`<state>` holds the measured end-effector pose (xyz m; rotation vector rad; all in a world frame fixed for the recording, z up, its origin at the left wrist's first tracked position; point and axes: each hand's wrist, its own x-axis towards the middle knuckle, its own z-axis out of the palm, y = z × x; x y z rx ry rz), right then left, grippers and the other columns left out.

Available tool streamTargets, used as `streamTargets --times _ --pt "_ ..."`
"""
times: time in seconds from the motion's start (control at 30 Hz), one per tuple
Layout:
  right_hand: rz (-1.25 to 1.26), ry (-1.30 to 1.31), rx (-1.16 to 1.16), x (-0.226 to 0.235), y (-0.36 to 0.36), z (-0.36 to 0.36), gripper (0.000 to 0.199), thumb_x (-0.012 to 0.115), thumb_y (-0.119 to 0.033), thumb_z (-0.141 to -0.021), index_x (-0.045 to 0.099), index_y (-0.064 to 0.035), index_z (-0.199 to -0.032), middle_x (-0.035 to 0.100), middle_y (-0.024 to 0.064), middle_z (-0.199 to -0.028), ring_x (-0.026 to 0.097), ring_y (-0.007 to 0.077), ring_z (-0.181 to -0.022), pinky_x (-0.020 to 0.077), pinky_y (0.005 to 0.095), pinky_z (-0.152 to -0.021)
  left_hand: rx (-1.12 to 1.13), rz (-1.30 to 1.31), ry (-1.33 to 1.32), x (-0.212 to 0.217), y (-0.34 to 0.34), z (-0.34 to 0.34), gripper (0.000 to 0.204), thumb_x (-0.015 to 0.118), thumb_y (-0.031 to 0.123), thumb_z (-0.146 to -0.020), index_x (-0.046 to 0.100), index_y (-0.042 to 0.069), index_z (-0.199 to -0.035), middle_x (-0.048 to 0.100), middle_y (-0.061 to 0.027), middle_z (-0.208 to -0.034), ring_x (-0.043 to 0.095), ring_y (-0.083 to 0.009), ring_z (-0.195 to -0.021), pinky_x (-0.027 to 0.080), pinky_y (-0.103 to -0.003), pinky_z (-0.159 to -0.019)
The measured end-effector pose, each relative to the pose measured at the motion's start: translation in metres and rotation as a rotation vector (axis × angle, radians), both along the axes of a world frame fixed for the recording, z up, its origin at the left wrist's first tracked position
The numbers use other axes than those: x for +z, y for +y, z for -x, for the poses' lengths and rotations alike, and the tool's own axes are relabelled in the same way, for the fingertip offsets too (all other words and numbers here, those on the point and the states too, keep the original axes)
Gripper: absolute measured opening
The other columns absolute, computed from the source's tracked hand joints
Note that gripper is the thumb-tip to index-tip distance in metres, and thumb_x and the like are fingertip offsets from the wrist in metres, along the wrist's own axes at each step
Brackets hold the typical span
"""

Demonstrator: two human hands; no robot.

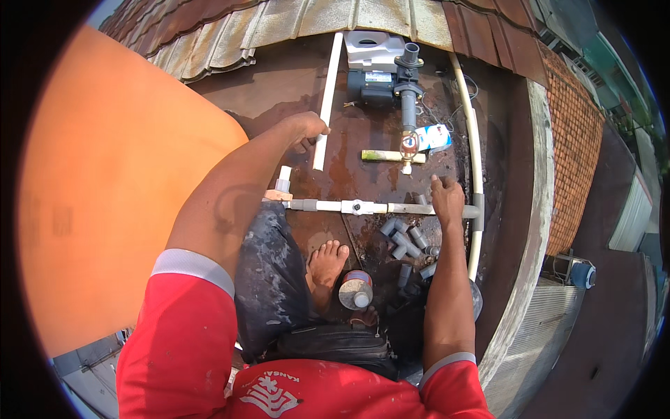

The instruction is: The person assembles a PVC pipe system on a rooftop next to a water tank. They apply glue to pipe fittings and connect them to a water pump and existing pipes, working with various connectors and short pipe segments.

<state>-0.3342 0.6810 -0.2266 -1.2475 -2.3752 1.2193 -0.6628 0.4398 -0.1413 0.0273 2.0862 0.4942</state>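
A long white pipe point(330, 91) slants away from me on the wet brown surface. My left hand point(309, 130) grips it near its lower end, fingers closed round it. Above a pipe run crossing in front of me point(405, 208), my right hand point(449, 199) hangs with fingers loosely bent and slightly apart, nothing visible in them. A white inline valve point(357, 207) sits midway along that run. Beyond my right hand, a valve with a round red handle point(410, 144) joins the grey pipe point(409, 108) of a dark water pump point(373, 89).
Several loose grey fittings point(405, 244) lie below the crossing pipe. A container with a pale cap point(356, 290) stands beside my bare foot point(326, 269). A long cream pipe point(476, 153) runs along the right. A large orange tank point(125, 174) fills the left; roof tiles point(335, 17) border the far side.
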Motion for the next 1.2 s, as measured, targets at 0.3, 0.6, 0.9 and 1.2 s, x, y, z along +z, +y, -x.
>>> streamTargets --times 0.3,0.6,0.9,1.2 --pt "0.453 0.248 -0.049 0.042 0.021 0.05 0.034 0.059 -0.022 -0.111 0.071 0.0067 -0.123 0.079 0.0163 -0.108 0.077 0.0231 -0.094 0.0608 0.0361 -0.078 0.113 -0.216 0.114 -0.013 -0.002 -0.019 0.022 0.067 0.018 -0.106 0.069 -0.002 -0.114 0.072 -0.0126 -0.1 0.074 -0.0231 -0.082 0.067 -0.043 -0.076" --pt "0.433 0.094 -0.022 0.033 0.04 0.018 0.034 0.063 -0.021 -0.108 0.071 0.0076 -0.125 0.079 0.016 -0.108 0.077 0.0224 -0.094 0.0604 0.036 -0.079 0.085 -0.221 0.11 -0.023 -0.003 -0.016 0.018 0.061 0.011 -0.109 0.067 -0.004 -0.118 0.074 -0.0155 -0.104 0.077 -0.0253 -0.087 0.068 -0.042 -0.077" --pt "-0.005 -0.308 0.508 -0.001 0.023 -0.025 0.034 0.085 -0.022 -0.083 0.084 -0.0155 -0.117 0.082 0.0178 -0.105 0.076 0.0359 -0.102 0.0584 0.043 -0.092 -0.013 -0.152 0.096 -0.019 -0.012 0.001 0.019 0.061 0.014 -0.109 0.067 -0.002 -0.115 0.075 -0.0144 -0.105 0.077 -0.0236 -0.089 0.067 -0.04 -0.078" --pt "-0.355 -0.489 0.69 -0.011 -0.001 -0.031 0.044 0.088 -0.044 -0.083 0.083 -0.0284 -0.124 0.081 0.0038 -0.118 0.065 0.0272 -0.122 0.0424 0.0486 -0.106 -0.072 -0.154 0.185 -0.013 0.0 -0.006 0.023 0.064 0.017 -0.107 0.07 -0.004 -0.115 0.076 -0.0159 -0.1 0.076 -0.0263 -0.084 0.066 -0.042 -0.075"
